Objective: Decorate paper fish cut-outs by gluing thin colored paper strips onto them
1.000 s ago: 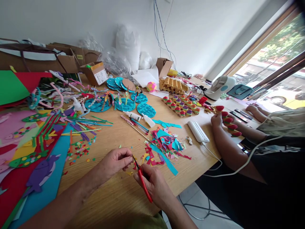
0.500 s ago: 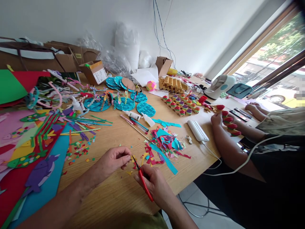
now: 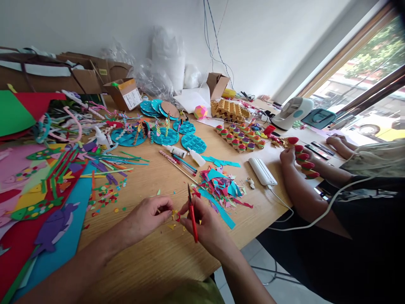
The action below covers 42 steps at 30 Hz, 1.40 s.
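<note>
My right hand (image 3: 205, 226) is closed around red-handled scissors (image 3: 193, 221), whose dark blades point up and away from me. Its thumb and fingertips reach toward a small red and yellow scrap. My left hand (image 3: 150, 217) is pinched near that spot, thumb against fingers; what sits in the pinch is too small to make out. Tiny yellow scraps lie on the wooden table (image 3: 136, 261) beneath the fingertips. Just beyond my right hand spreads a pile of coloured paper offcuts (image 3: 221, 185).
Paper fish and coloured sheets (image 3: 71, 236) cover the left. Blue discs (image 3: 193, 144), glue bottles (image 3: 196, 158) and pens stand further back. A white power strip (image 3: 262, 171) with its cable lies at right, by a co-worker's hand (image 3: 287, 156) holding a painted egg-carton strip (image 3: 303, 158).
The scissors have swung more upright in my right hand, away from my left fingertips. My right fingers have come up close to my left hand, with a red and yellow scrap between them.
</note>
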Available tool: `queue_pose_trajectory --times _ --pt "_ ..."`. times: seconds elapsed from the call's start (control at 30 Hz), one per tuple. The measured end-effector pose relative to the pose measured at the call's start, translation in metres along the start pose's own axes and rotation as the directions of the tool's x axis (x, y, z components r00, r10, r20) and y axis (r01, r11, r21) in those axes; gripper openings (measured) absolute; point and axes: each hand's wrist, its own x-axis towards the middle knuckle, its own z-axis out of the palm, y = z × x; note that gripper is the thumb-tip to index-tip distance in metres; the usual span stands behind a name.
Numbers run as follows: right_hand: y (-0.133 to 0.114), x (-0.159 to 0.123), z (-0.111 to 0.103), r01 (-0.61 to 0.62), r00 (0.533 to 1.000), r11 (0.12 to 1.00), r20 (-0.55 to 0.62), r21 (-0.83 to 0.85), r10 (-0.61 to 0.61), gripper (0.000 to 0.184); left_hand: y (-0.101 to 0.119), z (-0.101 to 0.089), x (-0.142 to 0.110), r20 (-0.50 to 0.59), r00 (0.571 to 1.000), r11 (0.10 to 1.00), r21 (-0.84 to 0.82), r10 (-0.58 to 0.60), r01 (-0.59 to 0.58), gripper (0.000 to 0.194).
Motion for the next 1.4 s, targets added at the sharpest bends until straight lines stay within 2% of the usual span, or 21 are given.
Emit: queue_pose_trajectory --times 0.1,0.23,0.4,0.5,0.6,0.67,0.77,0.87,1.03,1.13,1.3,1.4 --pt "-0.01 0.01 -0.001 0.064 0.998 0.989 -0.01 -0.132 -0.066 0.008 0.001 -0.001 0.0 0.016 0.999 0.994 0.102 0.037 -0.038 0.016" --pt "-0.017 0.017 -0.001 0.158 0.987 0.944 0.033 -0.29 -0.156 0.012 -0.001 -0.002 0.0 0.053 0.997 0.989 0.138 0.047 -0.054 0.019" --pt "-0.02 0.019 -0.001 0.188 0.982 0.909 0.083 -0.373 -0.169 0.014 0.001 -0.005 0.002 0.101 0.994 0.989 0.142 0.03 -0.044 0.02" --pt "-0.018 0.02 -0.002 0.197 0.98 0.925 0.084 -0.326 -0.179 0.015 0.001 -0.008 0.003 0.127 0.99 0.991 0.115 0.058 -0.072 0.02" --pt "-0.012 0.022 0.0 0.16 0.987 0.971 0.047 -0.179 -0.154 0.011 0.0 -0.008 0.003 0.086 0.995 0.993 0.097 0.059 -0.067 0.018" --pt "-0.006 0.023 0.004 0.124 0.992 0.992 -0.007 -0.041 -0.124 0.008 -0.002 -0.005 0.003 0.033 0.999 0.997 0.064 0.03 -0.032 0.017" --pt "0.001 0.025 0.011 0.117 0.987 0.985 -0.125 0.126 -0.101 0.009 -0.004 0.003 0.001 -0.035 0.999 0.996 -0.087 -0.012 0.009 0.018" --pt "0.003 0.025 0.019 0.117 0.975 0.977 -0.21 0.176 -0.079 0.011 -0.005 0.011 0.0 -0.093 0.996 0.976 -0.217 0.001 -0.021 0.019" --pt "-0.003 0.023 0.023 0.13 0.968 0.977 -0.237 0.172 -0.087 0.014 -0.005 0.012 0.0 -0.133 0.991 0.98 -0.2 -0.011 -0.016 0.021" --pt "-0.006 0.018 0.018 0.125 0.977 0.98 -0.192 0.158 -0.093 0.014 -0.005 0.009 -0.002 -0.107 0.994 0.962 -0.272 -0.008 -0.021 0.019" --pt "-0.005 0.003 0.01 0.089 0.995 0.992 0.032 0.094 -0.092 0.018 0.003 0.001 -0.007 -0.096 0.992 0.888 -0.459 -0.086 0.032 0.02" --pt "0.0 -0.004 0.012 0.058 0.995 0.997 0.083 0.054 -0.063 0.019 0.007 -0.002 -0.008 -0.096 0.992 0.845 -0.534 -0.084 0.02 0.018"
